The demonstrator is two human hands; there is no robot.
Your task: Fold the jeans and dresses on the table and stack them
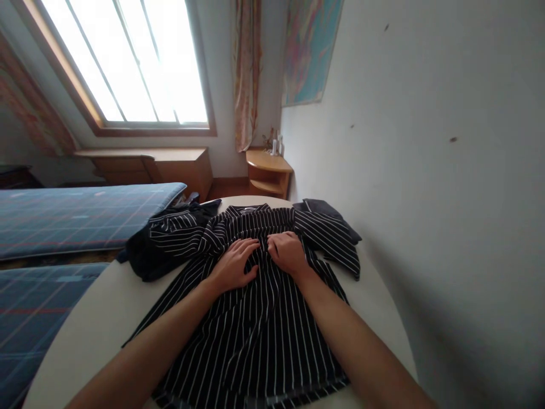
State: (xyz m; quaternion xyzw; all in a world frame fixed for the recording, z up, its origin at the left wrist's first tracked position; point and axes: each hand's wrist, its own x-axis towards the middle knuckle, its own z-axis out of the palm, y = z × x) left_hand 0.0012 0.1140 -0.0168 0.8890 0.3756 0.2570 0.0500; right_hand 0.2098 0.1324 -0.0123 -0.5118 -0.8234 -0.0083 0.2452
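Note:
A black shirt with white pinstripes [272,341] lies spread on a round white table [80,335], collar away from me and hem close to me. Its sleeves stretch out to both sides. My left hand [234,266] rests on the chest beside the front middle, fingers stretched out and thumb apart. Just right of the middle line, my right hand [288,253] is closed with bent fingers on the shirt's front. The fabric at its fingertips is hidden. Some wrinkles run down the lower front.
Dark clothing [147,255] lies under the left sleeve, and a folded dark grey cloth [326,209] is by the right sleeve. A plaid mattress [85,216] stands left of the table. The white wall [447,227] is close on the right. A corner shelf [268,162] stands behind.

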